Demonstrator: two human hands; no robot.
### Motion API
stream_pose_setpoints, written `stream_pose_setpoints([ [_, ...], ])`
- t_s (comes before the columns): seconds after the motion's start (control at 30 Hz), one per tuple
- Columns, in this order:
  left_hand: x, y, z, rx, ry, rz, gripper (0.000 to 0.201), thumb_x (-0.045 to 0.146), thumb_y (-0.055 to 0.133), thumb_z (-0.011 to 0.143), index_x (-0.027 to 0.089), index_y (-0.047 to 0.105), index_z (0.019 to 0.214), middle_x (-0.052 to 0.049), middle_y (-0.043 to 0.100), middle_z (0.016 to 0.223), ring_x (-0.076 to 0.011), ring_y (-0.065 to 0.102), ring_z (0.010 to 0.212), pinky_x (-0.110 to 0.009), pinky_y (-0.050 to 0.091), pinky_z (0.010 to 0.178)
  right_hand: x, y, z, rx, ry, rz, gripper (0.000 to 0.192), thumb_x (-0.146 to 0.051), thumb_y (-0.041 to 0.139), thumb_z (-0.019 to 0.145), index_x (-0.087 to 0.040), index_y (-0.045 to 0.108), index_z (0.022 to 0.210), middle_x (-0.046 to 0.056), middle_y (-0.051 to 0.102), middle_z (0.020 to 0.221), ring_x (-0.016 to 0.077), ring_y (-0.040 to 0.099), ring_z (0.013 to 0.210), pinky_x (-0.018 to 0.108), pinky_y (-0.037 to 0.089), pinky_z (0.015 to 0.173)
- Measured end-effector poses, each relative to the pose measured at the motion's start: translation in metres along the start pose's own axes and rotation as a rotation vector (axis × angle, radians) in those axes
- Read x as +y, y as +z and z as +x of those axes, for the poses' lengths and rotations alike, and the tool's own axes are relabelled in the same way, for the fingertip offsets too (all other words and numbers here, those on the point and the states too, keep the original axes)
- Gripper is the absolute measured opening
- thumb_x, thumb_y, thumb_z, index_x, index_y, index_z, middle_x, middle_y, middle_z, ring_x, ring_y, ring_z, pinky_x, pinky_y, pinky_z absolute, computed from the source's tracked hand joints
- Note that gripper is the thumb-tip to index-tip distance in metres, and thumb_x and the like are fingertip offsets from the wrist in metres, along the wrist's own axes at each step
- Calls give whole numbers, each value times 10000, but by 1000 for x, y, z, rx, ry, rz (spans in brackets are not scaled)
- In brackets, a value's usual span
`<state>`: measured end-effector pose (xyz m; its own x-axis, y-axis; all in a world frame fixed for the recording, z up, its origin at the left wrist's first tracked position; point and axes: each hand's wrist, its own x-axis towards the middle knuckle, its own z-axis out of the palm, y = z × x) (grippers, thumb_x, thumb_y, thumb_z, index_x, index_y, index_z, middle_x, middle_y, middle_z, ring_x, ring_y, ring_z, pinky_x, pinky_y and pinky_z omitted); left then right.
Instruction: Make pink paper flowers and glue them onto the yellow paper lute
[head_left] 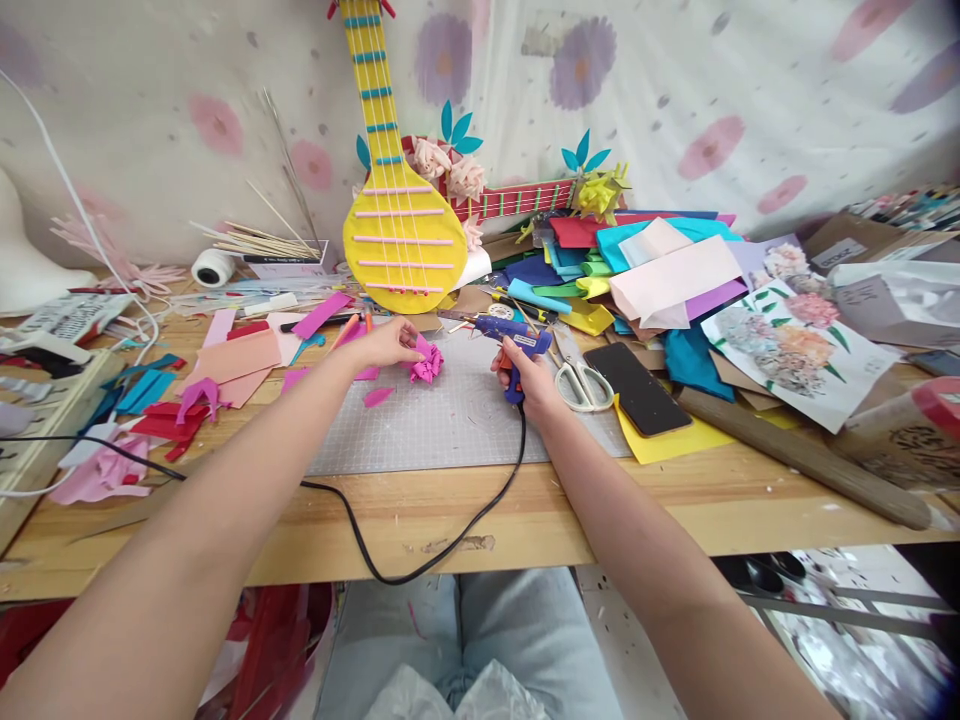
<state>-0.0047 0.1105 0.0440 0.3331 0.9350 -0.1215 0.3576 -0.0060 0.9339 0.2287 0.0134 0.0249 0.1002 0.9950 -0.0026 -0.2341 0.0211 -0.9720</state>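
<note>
While our right hand [527,378] grips the blue glue gun [514,340], our left hand [390,343] pinches the pink foam flower [427,361] — soft, light, probably crushable — by its edge.

**A wooden table crowded with craft material**

The wooden table [420,520] carries a grey cutting mat [450,420] at its middle, with white-handled scissors [581,382] and a black phone [637,388] just to the right. A heap of coloured foam sheets [645,270] fills the right rear, beside a flower print [795,340]. Red and pink scraps [195,395] litter the left side. A yellow paper guitar [401,230] stands at the back, and a black cord [420,560] hangs over the front edge.
</note>
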Motion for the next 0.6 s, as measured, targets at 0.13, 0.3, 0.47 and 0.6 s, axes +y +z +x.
stream_pose_setpoints([
  [0.13, -1, 3, 1, -18, 1, 20, 419, 41, 780, 435, 146, 565, 779, -3, 581, 652, -146, 565, 620, -288, 437, 646, 1, 0, 0, 3, 4, -11, 457, -622, 658, 620, -179, 548, 599, 1, 592, 573, 50, 414, 398, 199, 266, 356],
  [0.3, 6, 3, -4, -60, -36, 148, 453, 100, 769, 479, 159, 512, 847, 35, 558, 683, -109, 540, 627, -261, 415, 633, 0, 0, 0, 4, 8, -16, 468, -630, 659, 607, -178, 542, 594, 1, 589, 579, 51, 413, 405, 202, 268, 361],
  [0.47, 12, 4, -6, -62, -45, 138, 462, 186, 784, 502, 160, 492, 860, 8, 576, 735, -135, 563, 684, -277, 410, 651, -1, 1, -1, 1, 4, -10, 466, -627, 665, 606, -179, 537, 594, 3, 580, 567, 55, 409, 403, 202, 264, 359],
  [0.6, 11, 8, -4, -18, -22, 195, 497, 158, 808, 439, 154, 514, 839, -7, 590, 750, -152, 572, 716, -283, 422, 673, -2, 2, -1, -3, 1, 11, 453, -609, 674, 611, -176, 539, 590, -4, 574, 563, 50, 408, 396, 199, 263, 357],
])
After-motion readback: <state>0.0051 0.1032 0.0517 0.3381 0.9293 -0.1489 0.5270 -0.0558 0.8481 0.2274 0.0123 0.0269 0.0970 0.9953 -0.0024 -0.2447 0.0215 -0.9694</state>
